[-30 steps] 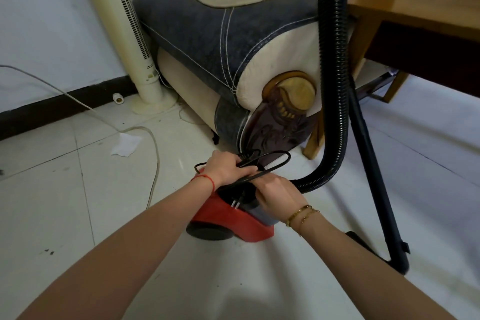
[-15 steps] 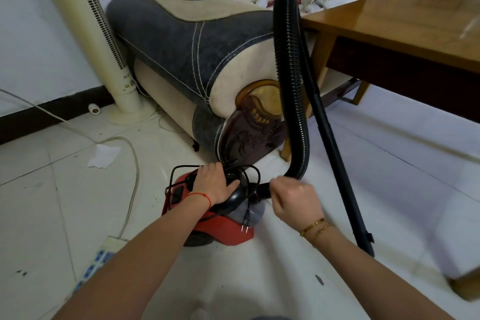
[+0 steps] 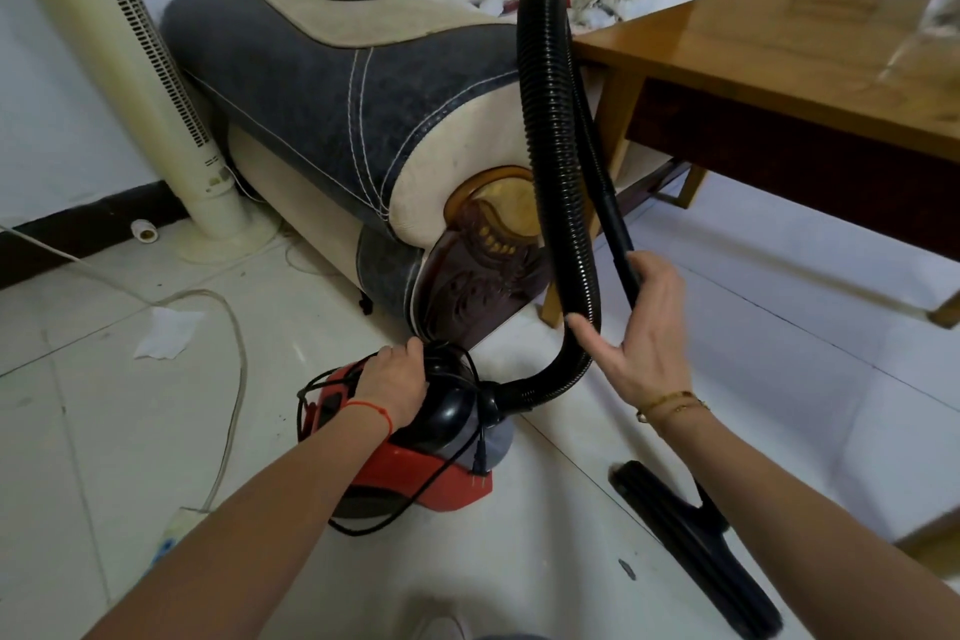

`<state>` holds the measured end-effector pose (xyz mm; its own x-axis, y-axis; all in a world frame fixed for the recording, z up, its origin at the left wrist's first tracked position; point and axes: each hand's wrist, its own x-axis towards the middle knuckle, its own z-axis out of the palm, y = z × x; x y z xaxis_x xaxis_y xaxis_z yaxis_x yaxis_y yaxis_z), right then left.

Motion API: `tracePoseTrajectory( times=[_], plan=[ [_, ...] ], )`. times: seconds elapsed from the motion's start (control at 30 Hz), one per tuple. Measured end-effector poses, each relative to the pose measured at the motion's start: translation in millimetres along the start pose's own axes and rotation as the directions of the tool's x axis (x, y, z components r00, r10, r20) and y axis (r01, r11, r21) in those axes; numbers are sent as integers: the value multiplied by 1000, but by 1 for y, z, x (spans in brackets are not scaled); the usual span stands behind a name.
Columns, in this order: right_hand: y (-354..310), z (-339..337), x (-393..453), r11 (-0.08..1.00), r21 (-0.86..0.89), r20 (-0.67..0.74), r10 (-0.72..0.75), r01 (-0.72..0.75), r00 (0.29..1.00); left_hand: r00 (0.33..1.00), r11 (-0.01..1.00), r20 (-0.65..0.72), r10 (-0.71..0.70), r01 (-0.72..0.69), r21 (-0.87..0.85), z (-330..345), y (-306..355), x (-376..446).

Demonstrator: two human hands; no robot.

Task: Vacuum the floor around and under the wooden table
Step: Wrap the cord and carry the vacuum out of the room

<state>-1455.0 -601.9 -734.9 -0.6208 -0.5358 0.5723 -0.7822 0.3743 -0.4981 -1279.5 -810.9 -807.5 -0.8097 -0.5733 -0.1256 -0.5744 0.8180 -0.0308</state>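
A red canister vacuum (image 3: 415, 481) with a black top sits on the white tile floor by the sofa's end. My left hand (image 3: 397, 382) grips its black handle, where loops of the black cord are bunched. The cord's plug (image 3: 480, 455) hangs loose at the vacuum's front. A ribbed black hose (image 3: 550, 130) arches up from the vacuum. My right hand (image 3: 644, 333) curls its fingers round the rigid black wand (image 3: 605, 192), thumb against the hose. The floor nozzle (image 3: 691, 535) lies on the tiles under my right forearm. The wooden table (image 3: 753, 52) stands at the right.
A grey and cream sofa (image 3: 337, 83) fills the middle, touching the table's corner. A cream tower fan (image 3: 140, 68) stands at the left wall. A white power strip (image 3: 176, 530) with its cable and a crumpled tissue (image 3: 166, 333) lie on the floor at left.
My right hand has left the hose joint at the vacuum and risen to take hold of the wand. My left hand stays on the vacuum's top.
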Motion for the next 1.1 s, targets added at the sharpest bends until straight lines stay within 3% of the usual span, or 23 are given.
tracePoseTrajectory(
  times=[0.1,0.3,0.5,0.67,1.1],
  plan=[
    [12,12,12,999,-35,113,8,-4,994,1000,999,12,-11,10,50,1,-1,5],
    [44,37,49,933,-105,225,359,-343,906,999,993,12,37,-38,113,6,-7,13],
    [59,51,70,854,-243,290,517,-461,805,997,993,-42,70,-66,96,14,-10,16],
    [62,58,79,787,-162,314,614,-596,725,995,995,-65,82,-78,61,15,-11,18],
    [49,70,83,683,6,239,708,-730,665,996,996,-31,88,-88,3,9,-8,25]
  ],
)
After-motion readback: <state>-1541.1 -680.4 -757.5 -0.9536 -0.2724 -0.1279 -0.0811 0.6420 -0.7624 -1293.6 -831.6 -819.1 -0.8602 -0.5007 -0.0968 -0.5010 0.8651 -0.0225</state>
